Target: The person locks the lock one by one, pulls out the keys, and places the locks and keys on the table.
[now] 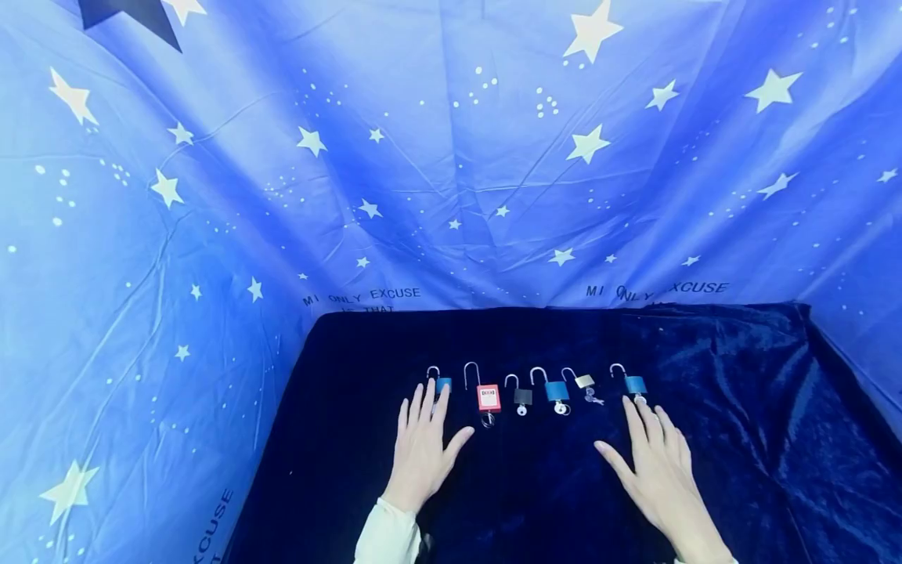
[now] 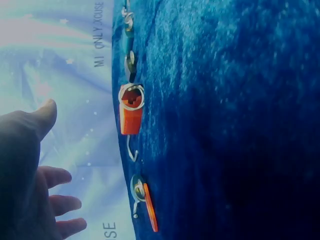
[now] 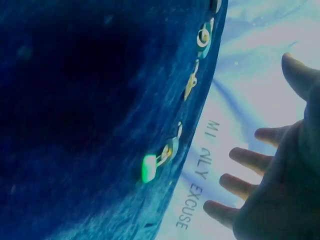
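Several padlocks with raised shackles lie in a row on dark blue velvet. From the left in the head view come a blue padlock (image 1: 443, 385), a red padlock (image 1: 488, 399), a black padlock (image 1: 523, 397), a larger blue padlock (image 1: 557, 391), a small brass-coloured padlock (image 1: 585, 381) and another blue padlock (image 1: 636, 385). Keys or rings hang from them. My left hand (image 1: 420, 458) is spread, its fingertips overlapping the leftmost padlock. With fingers extended, my right hand (image 1: 662, 474) reaches just below the rightmost one. Neither hand holds anything.
An orange tag (image 2: 150, 207) hangs by the leftmost padlock, and a bright green tag (image 3: 149, 168) by the rightmost. The velvet-covered table (image 1: 535, 501) meets a blue star-printed curtain (image 1: 451, 157) at the back, with more curtain at both sides.
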Available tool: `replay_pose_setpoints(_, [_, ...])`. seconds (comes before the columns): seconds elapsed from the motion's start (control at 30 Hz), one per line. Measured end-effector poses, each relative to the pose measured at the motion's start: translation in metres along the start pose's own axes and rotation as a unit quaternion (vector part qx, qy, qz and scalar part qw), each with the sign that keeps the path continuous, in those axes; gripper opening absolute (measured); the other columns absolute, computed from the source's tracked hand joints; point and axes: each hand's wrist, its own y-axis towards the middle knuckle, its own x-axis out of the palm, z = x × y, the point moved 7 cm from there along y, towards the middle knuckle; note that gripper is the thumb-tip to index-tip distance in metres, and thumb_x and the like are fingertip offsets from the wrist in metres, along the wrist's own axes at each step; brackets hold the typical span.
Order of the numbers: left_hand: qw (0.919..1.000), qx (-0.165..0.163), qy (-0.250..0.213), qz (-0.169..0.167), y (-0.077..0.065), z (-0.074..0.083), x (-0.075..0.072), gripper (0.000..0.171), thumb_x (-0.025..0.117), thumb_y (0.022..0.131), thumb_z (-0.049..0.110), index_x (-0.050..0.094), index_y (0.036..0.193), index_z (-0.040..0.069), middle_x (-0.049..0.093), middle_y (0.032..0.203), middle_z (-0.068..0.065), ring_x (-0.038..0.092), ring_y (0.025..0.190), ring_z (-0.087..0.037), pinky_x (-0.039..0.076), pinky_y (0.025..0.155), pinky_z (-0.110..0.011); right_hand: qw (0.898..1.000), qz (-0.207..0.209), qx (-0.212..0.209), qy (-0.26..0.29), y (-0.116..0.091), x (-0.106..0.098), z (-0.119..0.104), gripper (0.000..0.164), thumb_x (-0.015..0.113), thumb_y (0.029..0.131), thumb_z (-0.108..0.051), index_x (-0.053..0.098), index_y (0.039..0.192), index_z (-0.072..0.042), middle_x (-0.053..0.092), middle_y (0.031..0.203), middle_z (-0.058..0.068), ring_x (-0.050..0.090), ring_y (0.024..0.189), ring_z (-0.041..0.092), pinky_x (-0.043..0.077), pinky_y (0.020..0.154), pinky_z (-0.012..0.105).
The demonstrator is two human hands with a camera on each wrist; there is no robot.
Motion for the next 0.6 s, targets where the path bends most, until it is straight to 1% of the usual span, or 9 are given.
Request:
replay_pose_setpoints(0.1, [1.0,-0.002,-0.003,-0.005,0.001,-0.003,-0.001,0.076,0.056,0.094,0.056,0.04,0.151,0.009,0.035,0.158,-0.016,0.031,0.147,-0.035,0.028,0.116,-0.057,1.0,0.004,-0.006,0.005,0.003,0.003,-0.007,0.081,0.063,0.095,-0.043,0.022,0.157,-0.009,0.033,0.151,0.029,0.016,0.145,0.045,0.017,0.109,0.069])
replay_pose_setpoints(0.17, [0.9999,-0.003,-0.009,-0.01,0.002,-0.005,-0.001,0.078,0.055,0.095,0.057,0.039,0.151,0.007,0.035,0.158,-0.017,0.031,0.147,-0.034,0.028,0.117,-0.057,1.0,-0.003,-0.005,0.011,0.005,0.005,-0.012,0.082,0.062,0.096,-0.043,0.021,0.158,-0.009,0.032,0.151,0.028,0.015,0.145,0.045,0.018,0.109,0.069])
replay_pose_setpoints(0.33, [0.9991,-0.011,-0.034,-0.02,0.004,-0.006,-0.004,0.081,0.054,0.096,0.056,0.034,0.152,0.002,0.034,0.158,-0.018,0.032,0.146,-0.034,0.028,0.118,-0.054,0.999,-0.017,-0.016,0.025,0.012,0.015,-0.025,0.081,0.061,0.097,-0.042,0.023,0.156,-0.004,0.032,0.151,0.029,0.023,0.14,0.05,0.021,0.108,0.069])
replay_pose_setpoints(0.43, [0.9982,-0.017,-0.053,-0.023,0.005,-0.008,-0.006,0.08,0.054,0.096,0.055,0.034,0.152,0.002,0.034,0.158,-0.019,0.035,0.144,-0.036,0.031,0.117,-0.053,0.999,-0.013,-0.032,0.039,0.016,0.02,-0.036,0.079,0.063,0.097,-0.038,0.026,0.154,0.0,0.035,0.148,0.031,0.03,0.133,0.051,0.026,0.107,0.065])
replay_pose_setpoints(0.5, [0.9973,-0.021,-0.067,-0.022,0.007,-0.011,-0.007,0.077,0.055,0.097,0.053,0.036,0.151,0.001,0.035,0.157,-0.02,0.038,0.142,-0.038,0.034,0.115,-0.053,0.998,-0.015,-0.039,0.051,0.019,0.024,-0.044,0.077,0.063,0.097,-0.036,0.027,0.153,0.002,0.037,0.147,0.032,0.032,0.132,0.052,0.027,0.108,0.063])
replay_pose_setpoints(0.6, [0.994,-0.038,-0.098,-0.029,0.011,-0.018,-0.007,0.074,0.054,0.098,0.05,0.037,0.15,0.001,0.037,0.156,-0.021,0.04,0.14,-0.037,0.036,0.114,-0.052,0.997,-0.026,-0.04,0.062,0.024,0.03,-0.055,0.077,0.062,0.098,-0.036,0.026,0.153,0.004,0.038,0.148,0.031,0.033,0.134,0.051,0.029,0.108,0.062])
